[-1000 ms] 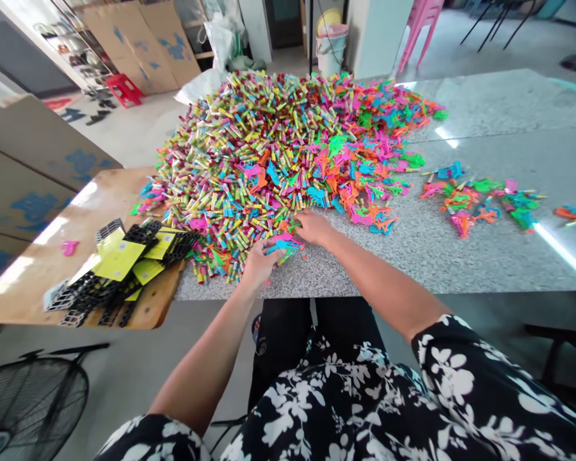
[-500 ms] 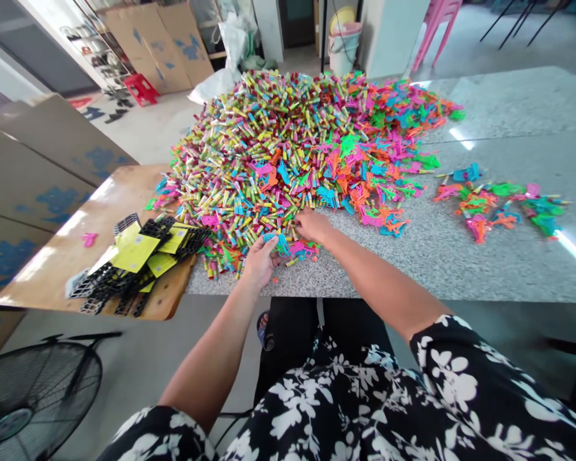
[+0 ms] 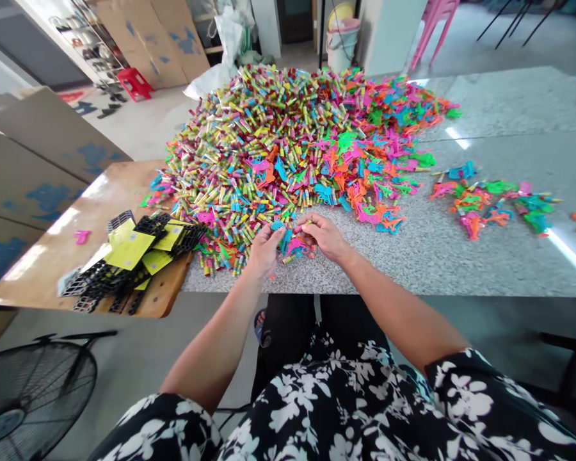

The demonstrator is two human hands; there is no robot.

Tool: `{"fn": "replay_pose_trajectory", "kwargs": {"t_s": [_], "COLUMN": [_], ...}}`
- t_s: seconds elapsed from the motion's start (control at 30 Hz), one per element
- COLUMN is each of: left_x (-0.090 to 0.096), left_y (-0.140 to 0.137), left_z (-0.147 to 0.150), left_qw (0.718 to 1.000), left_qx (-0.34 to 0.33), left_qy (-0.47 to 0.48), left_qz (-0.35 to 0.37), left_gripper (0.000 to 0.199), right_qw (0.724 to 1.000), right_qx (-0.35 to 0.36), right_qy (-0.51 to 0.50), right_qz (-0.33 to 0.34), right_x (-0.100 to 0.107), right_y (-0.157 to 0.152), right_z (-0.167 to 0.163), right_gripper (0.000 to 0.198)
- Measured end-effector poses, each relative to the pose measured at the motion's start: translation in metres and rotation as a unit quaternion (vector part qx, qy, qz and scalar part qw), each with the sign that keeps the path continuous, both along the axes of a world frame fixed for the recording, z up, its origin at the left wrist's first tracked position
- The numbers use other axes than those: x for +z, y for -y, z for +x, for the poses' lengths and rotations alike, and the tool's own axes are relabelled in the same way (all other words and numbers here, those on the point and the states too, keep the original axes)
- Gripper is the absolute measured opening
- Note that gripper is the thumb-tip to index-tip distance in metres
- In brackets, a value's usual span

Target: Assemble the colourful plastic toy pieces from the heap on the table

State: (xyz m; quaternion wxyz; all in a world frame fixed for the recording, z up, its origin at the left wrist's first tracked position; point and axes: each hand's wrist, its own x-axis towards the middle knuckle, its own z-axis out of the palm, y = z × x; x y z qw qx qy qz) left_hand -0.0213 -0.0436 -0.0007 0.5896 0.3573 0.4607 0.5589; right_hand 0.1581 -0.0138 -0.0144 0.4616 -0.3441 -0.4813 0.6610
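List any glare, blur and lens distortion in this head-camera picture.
Head view: bright glare streaks lie on the granite table at right and on the wooden board at left; wide-angle bending curves the table edges; the left hand, right hand and heap of coloured pieces look sharp.

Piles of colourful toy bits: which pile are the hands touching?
The big heap in front of the person. Left hand and right hand meet at its near edge; the small pile lies apart, to the right.

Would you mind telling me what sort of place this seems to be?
Probably a small workshop for sorting or assembling toys by hand: a huge heap of coloured plastic pieces covers the granite table, flattened cardboard cartons lean nearby, and black plastic parts with yellow cards lie on a wooden side table.
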Motion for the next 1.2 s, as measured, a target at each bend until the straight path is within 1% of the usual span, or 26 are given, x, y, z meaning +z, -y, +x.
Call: {"fn": "replay_pose_trajectory", "kwargs": {"t_s": [0.17, 0.33, 0.43, 0.5, 0.6, 0.67, 0.77, 0.83, 0.87, 0.9, 0.93, 0.97, 1.0, 1.03, 1.07, 1.1, 1.13, 1.17, 1.2], "left_x": [0.008, 0.018, 0.020, 0.019, 0.019, 0.021, 0.026, 0.027, 0.026, 0.024, 0.021, 0.017, 0.012, 0.007, 0.002, -0.003, -0.008, -0.012, -0.015], "left_y": [0.002, 0.005, 0.007, 0.007, 0.007, 0.007, 0.005, 0.001, -0.002, -0.006, -0.010, -0.014, -0.018, -0.021, -0.023, -0.024, -0.025, -0.025, -0.026], "left_z": [0.004, 0.006, 0.006, 0.005, 0.003, 0.004, 0.009, 0.014, 0.016, 0.017, 0.017, 0.017, 0.016, 0.016, 0.016, 0.017, 0.020, 0.023, 0.028], "left_qw": [0.999, 0.997, 0.996, 0.996, 0.993, 0.985, 0.971, 0.968, 0.970, 0.972, 0.972, 0.967, 0.954, 0.933, 0.903, 0.869, 0.835, 0.803, 0.774], "left_qx": [-0.023, -0.049, -0.068, -0.083, -0.105, -0.137, -0.199, -0.209, -0.194, -0.170, -0.139, -0.108, -0.086, -0.076, -0.077, -0.085, -0.097, -0.110, -0.121], "left_qy": [0.028, 0.052, 0.048, 0.023, -0.056, -0.104, -0.130, -0.137, -0.144, -0.160, -0.188, -0.230, -0.286, -0.351, -0.417, -0.478, -0.530, -0.573, -0.608], "left_qz": [-0.011, -0.041, -0.043, -0.030, 0.002, 0.016, -0.001, -0.026, -0.035, -0.037, -0.031, -0.016, 0.006, 0.034, 0.065, 0.093, 0.113, 0.124, 0.128], "left_gripper": [0.043, 0.041, 0.040, 0.039, 0.036, 0.034, 0.033, 0.035, 0.036, 0.036, 0.036, 0.035, 0.032, 0.028, 0.025, 0.023, 0.023, 0.025, 0.028], "right_qw": [0.999, 0.999, 0.998, 0.998, 0.997, 0.995, 0.994, 0.996, 0.996, 0.996, 0.993, 0.984, 0.964, 0.927, 0.885, 0.851, 0.831, 0.825, 0.834], "right_qx": [-0.012, 0.005, 0.008, 0.012, 0.041, 0.059, 0.052, 0.029, 0.009, -0.026, -0.084, -0.162, -0.261, -0.374, -0.465, -0.521, -0.551, -0.560, -0.547], "right_qy": [-0.016, -0.031, -0.032, -0.030, -0.013, 0.000, 0.015, 0.032, 0.045, 0.057, 0.063, 0.059, 0.044, 0.010, -0.032, -0.060, -0.075, -0.078, -0.067], "right_qz": [0.032, 0.044, 0.052, 0.057, 0.068, 0.081, 0.091, 0.084, 0.076, 0.063, 0.049, 0.034, 0.019, 0.010, 0.008, 0.007, 0.007, 0.004, -0.002], "right_x": [-0.001, 0.006, 0.009, 0.011, 0.015, 0.018, 0.019, 0.016, 0.013, 0.010, 0.006, 0.003, 0.000, -0.002, -0.004, -0.005, -0.005, -0.005, -0.006], "right_y": [0.003, 0.007, 0.007, 0.006, 0.005, 0.006, 0.008, 0.008, 0.006, 0.004, 0.000, -0.006, -0.012, -0.019, -0.025, -0.032, -0.037, -0.041, -0.043], "right_z": [0.005, 0.009, 0.012, 0.015, 0.023, 0.028, 0.031, 0.036, 0.041, 0.050, 0.063, 0.079, 0.098, 0.117, 0.136, 0.153, 0.164, 0.170, 0.169], "right_gripper": [0.018, 0.018, 0.017, 0.015, 0.012, 0.011, 0.011, 0.012, 0.013, 0.012, 0.012, 0.011, 0.011, 0.012, 0.015, 0.019, 0.024, 0.027, 0.029]}}
